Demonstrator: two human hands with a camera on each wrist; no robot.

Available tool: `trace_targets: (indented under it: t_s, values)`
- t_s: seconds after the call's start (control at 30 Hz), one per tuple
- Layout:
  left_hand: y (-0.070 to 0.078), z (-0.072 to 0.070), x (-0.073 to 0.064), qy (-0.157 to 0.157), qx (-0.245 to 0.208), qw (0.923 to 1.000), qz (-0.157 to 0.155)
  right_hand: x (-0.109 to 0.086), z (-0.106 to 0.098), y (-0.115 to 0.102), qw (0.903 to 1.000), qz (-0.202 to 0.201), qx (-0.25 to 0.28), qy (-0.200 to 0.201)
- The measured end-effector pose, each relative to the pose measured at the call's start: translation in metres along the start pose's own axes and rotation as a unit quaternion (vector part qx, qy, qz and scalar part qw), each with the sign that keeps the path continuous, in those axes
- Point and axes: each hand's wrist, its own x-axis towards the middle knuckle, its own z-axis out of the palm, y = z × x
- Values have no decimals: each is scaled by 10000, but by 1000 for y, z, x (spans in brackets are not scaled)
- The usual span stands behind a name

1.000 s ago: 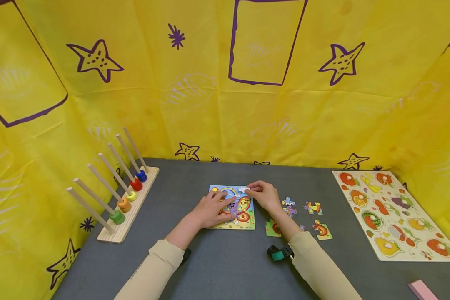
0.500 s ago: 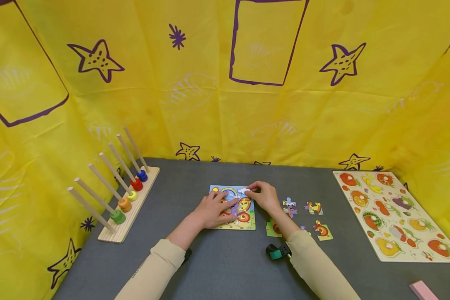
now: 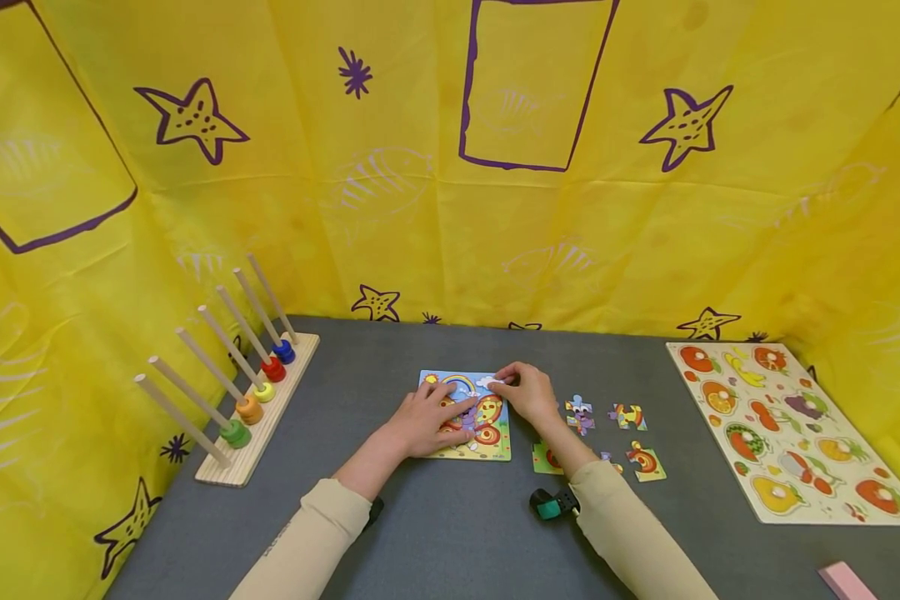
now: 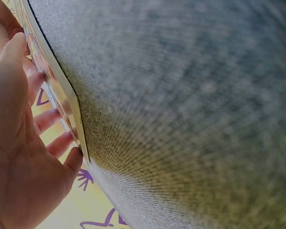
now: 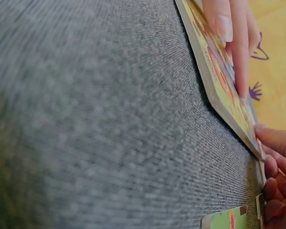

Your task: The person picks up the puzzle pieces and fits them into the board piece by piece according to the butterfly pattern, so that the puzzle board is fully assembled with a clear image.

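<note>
A square butterfly jigsaw puzzle [image 3: 498,454] lies on the grey table. My left hand [image 3: 424,420] rests across its left and middle parts with the fingers spread. At the top right corner, my right hand [image 3: 528,394] has thumb and fingertips on a puzzle piece [image 3: 486,382] with a white cloud, which lies in the picture. In the right wrist view the right thumb [image 5: 272,137] presses near the board's corner, the other fingers curled beside its edge. The left wrist view shows the left fingertips [image 4: 62,140] along the board's edge. The palm hides part of the picture.
Several loose puzzle pieces [image 3: 581,415] lie right of the board, some partly behind the right forearm. A wooden peg stand [image 3: 270,408] with coloured rings is at left. At right are a fruit board [image 3: 780,433] and a pink block [image 3: 844,580]. Yellow cloth [image 3: 390,208] hangs behind.
The cloud piece, earlier tilted over its spot, has settled flat into the top right of the puzzle under the right fingertips. The left hand has hardly moved.
</note>
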Motion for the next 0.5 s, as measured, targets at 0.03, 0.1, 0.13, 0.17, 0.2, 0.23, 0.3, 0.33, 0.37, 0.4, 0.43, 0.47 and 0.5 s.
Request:
trace_targets:
  t_s: [0.03,0.1,0.13,0.17,0.2,0.23,0.3,0.33,0.37,0.4,0.43,0.47,0.5]
  values:
    - [0,0,0,-19,11,10000,-20,0,0,0,10000,-8,-10,13]
    - [0,0,0,-32,47,10000,-48,0,1,-1,10000,-59,-28,37]
    - [0,0,0,-40,51,10000,-60,0,1,-2,10000,-75,-34,39]
    - [0,0,0,-40,51,10000,-67,0,1,-3,9999,-82,-50,33]
    - [-1,0,0,-31,62,10000,-61,-1,1,-3,9999,-111,-89,13]
    - [-1,0,0,-18,56,10000,-50,-1,1,-4,9998,-131,-135,0]
    - [-1,0,0,14,70,10000,-25,-1,1,-6,9995,-153,-255,-46]
    - [-1,1,0,29,83,10000,-15,-1,1,-6,9993,-155,-317,-75]
    - [0,0,0,52,99,9999,-3,-1,1,-6,9990,-173,-387,-104]
    - [0,0,0,53,108,9999,-2,-1,1,-6,9988,-196,-430,-146]
    - [0,0,0,46,111,9999,-10,-1,1,-6,9987,-196,-434,-186]
    - [0,0,1,50,116,9999,-14,-1,0,-5,9986,-217,-430,-239]
    - [1,0,1,45,116,9999,-25,-1,-1,-5,9984,-229,-416,-297]
